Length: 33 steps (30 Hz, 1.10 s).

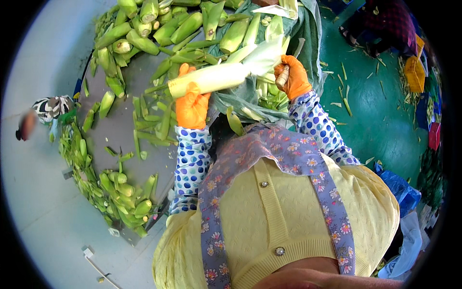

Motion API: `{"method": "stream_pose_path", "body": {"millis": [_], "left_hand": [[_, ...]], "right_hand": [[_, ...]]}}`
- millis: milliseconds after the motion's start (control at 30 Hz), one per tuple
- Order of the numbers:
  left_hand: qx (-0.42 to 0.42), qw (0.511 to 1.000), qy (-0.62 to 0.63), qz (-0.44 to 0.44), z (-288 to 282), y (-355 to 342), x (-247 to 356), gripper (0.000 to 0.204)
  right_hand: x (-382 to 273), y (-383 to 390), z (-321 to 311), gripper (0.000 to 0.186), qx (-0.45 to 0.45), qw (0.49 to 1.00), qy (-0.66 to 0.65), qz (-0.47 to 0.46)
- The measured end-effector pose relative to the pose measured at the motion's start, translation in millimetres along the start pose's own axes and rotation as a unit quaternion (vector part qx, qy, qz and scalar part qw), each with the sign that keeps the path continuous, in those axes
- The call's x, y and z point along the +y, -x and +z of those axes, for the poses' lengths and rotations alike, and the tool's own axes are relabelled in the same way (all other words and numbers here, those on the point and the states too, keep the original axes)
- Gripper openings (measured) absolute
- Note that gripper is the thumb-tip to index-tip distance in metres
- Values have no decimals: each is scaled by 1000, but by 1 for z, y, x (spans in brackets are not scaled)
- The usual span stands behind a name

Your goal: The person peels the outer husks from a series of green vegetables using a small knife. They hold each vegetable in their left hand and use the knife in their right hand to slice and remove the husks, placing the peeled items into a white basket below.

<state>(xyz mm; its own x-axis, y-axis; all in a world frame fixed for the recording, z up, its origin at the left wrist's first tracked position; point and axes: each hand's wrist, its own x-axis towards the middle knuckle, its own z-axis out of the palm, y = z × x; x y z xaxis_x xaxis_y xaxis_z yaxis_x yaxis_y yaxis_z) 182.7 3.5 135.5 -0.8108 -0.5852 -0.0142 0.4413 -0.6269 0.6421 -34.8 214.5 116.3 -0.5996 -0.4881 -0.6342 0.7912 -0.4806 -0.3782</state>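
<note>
My left hand [191,110], in an orange glove, grips a pale, mostly peeled ear of corn [209,80] near its blunt end. The ear lies almost level, with its thumb-side fingers in front and others behind. From its right end, loose pale husk [263,57] stretches toward my right hand [294,79]. That hand, also gloved in orange, is closed at the husk's edge. A short brownish piece [283,76] shows at its fingers; I cannot make out what it is. Below the ear, a green cloth [231,105] holds stripped green husks [272,96].
Unpeeled green corn ears [144,29] are heaped at the far side of the grey table [118,139]. More husks and ears [125,192] line its left edge. Another person [385,24] is at the far right, above the green floor [365,106]. A blue plastic bag [399,190] lies right.
</note>
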Motion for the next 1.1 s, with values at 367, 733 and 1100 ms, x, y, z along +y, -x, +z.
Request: {"method": "stream_pose_path", "body": {"millis": [367,733,1100], "left_hand": [[-147,987,41,-53,13,-7,15,77],[-85,962,41,-257,35,-3,-22,68],[-117,935,55,-330,26,4,-36,73]], "right_hand": [[-12,8,-15,37,-85,866,464,-165],[12,50,83,44,-358,770,474,-232],[22,46,81,29,-358,657,492,-445]]}}
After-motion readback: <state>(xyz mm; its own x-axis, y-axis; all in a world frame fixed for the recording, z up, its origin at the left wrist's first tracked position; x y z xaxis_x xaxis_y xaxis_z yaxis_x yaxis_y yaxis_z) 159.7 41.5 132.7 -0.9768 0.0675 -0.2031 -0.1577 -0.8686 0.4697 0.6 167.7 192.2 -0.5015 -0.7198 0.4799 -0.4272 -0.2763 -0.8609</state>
